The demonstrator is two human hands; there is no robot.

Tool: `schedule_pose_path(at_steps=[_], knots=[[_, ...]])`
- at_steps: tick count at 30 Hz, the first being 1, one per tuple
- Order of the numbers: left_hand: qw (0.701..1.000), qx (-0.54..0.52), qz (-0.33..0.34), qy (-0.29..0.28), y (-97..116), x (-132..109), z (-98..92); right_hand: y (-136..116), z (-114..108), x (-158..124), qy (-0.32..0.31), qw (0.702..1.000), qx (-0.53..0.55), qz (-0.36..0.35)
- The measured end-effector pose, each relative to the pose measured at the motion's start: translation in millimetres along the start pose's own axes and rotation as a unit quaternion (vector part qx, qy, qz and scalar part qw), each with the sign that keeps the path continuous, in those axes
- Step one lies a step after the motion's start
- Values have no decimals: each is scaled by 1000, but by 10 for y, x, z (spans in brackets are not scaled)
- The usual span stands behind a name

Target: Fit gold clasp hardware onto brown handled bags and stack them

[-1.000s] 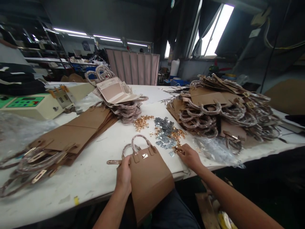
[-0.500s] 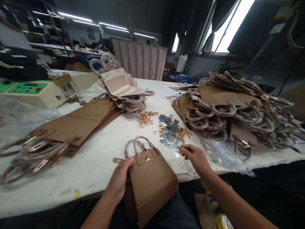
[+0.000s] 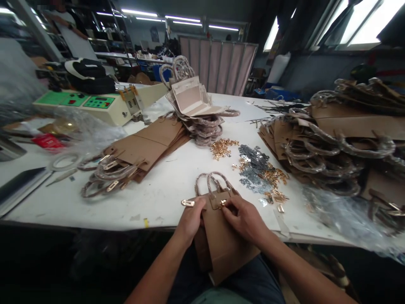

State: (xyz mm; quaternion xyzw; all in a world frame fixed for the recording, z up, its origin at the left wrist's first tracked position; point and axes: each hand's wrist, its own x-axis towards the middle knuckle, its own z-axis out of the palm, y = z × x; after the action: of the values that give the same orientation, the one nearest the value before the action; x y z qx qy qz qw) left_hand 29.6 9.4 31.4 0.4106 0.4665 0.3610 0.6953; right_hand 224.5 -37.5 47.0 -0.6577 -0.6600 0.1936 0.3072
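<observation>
Low in the centre of the frame, a small brown handbag point(image 3: 221, 236) hangs half over the near edge of the white table point(image 3: 164, 190), its top with the two wrapped handles point(image 3: 212, 182) lying on the tabletop and its body dropping toward the person's lap. That position brings the front face up toward the camera and within easy reach of both hands.

The left hand point(image 3: 191, 219) grips the bag's upper left edge, fingers curled round it, apparently to keep it steady; a gold strap end point(image 3: 187, 203) pokes out just above the knuckles. The right hand point(image 3: 245, 219) rests on the bag's front, its thumb and forefinger pinched at the small gold clasp point(image 3: 223, 203) near the top; whether a loose piece sits between the fingertips is too small to tell.

Just right of centre, within reach of the right hand, lie heaps of loose hardware: a gold pile point(image 3: 223, 147) and a grey metal pile point(image 3: 253, 162) mixed with more gold pieces.

Further out, flat brown bags point(image 3: 148, 141) fan across the left middle, a stack of lighter bags point(image 3: 193, 101) stands upper centre, and a big heap of bags with handles point(image 3: 332, 135) fills the right. A cream machine with a green panel point(image 3: 95, 103) sits upper left, and crumpled clear plastic point(image 3: 341, 215) lies lower right.
</observation>
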Motion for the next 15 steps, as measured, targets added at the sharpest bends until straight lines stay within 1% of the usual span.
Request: schedule_pose_path(at_steps=[2,4,6,9,12,15], knots=[[1000,-11,-4,-10,10,4,-8,-22,-25,-12,0,1000,-18,2],[1000,-27,-4,-16,14,5,-10,-85,2,-29,7,1000,-3,7],[999,-42,-2,-15,11,3,-4,-168,75,-47,16,999,45,12],[998,-66,-3,6,12,-12,17,-266,223,-69,37,995,93,20],[995,-95,-4,23,27,-36,34,-283,335,-73,49,994,88,29],[991,-131,-2,19,35,-54,31,-255,370,-63,52,995,75,38]])
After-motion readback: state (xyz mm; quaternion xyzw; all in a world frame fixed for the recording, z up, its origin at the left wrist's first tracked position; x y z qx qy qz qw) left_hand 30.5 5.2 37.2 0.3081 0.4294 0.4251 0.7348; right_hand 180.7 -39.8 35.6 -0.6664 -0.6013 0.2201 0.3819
